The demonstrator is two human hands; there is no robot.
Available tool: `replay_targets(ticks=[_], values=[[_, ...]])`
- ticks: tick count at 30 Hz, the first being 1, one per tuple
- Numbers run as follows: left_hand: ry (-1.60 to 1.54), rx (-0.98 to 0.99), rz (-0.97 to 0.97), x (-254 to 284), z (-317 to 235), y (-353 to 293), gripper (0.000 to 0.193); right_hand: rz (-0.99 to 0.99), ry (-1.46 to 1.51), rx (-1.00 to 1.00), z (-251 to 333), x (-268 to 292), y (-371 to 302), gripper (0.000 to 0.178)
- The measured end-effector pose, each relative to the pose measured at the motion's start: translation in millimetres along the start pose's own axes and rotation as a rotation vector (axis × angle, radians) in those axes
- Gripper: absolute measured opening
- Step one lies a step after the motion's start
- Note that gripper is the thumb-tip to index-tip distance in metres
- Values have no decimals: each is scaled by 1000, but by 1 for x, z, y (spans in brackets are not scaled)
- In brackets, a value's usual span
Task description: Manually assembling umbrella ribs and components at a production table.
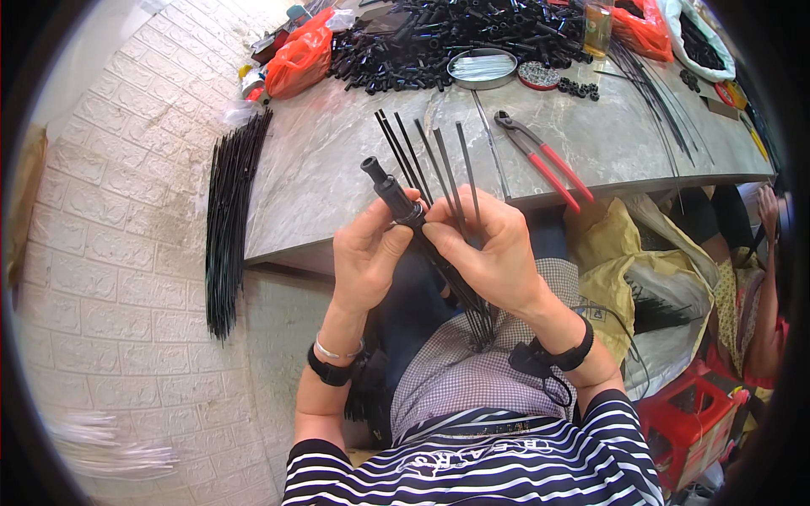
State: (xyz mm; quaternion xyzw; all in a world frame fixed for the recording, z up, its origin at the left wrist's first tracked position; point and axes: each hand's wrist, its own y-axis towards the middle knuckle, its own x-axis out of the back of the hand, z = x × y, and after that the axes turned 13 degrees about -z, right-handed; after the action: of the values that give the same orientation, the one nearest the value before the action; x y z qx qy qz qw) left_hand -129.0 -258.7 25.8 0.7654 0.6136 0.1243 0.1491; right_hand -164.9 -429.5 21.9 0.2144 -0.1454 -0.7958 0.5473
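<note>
Above my lap, my left hand (369, 244) is closed, thumb and fingers pinching a stepped black tube-shaped fitting (390, 191) that tilts up to the left. Pressed close beside it, my right hand (494, 253) grips several thin black rods (450, 169) that fan upward between and behind the fingers. More black rods run down from the fitting in a bundle (477, 316) to the checked cloth on my lap. Where the rod ends meet the fitting, my fingertips hide the joint.
A grey stone-patterned table (337, 185) spans ahead, carrying red-handled cutters (548, 164), a round tin of thin pins (481, 69) and a heap of black tube fittings (405, 42). Black rods (232, 219) overhang its left edge. At right are a yellow sack (603, 253), a red stool (692, 422) and another person's arm (766, 287).
</note>
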Motion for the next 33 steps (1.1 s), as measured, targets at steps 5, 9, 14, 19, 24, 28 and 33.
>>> replay_targets(ticks=[5,9,14,19,24,28,33], values=[[36,0,-53,-3,-2,-7,36,45,-38,115,-1,0,-3,8],[36,14,-63,3,-6,-7,35,37,23,17,1,-5,-2,8],[68,15,19,1,-16,0,37,59,100,-274,-1,4,13,33],[216,162,-102,-9,5,-6,35,352,434,-504,-46,20,23,71],[72,-95,-7,75,53,7,47,603,599,-627,-64,-6,10,41],[353,-346,-22,50,66,19,40,553,861,-580,-69,16,-4,25],[129,-87,17,21,69,44,44,525,1076,-578,-49,34,-5,35]])
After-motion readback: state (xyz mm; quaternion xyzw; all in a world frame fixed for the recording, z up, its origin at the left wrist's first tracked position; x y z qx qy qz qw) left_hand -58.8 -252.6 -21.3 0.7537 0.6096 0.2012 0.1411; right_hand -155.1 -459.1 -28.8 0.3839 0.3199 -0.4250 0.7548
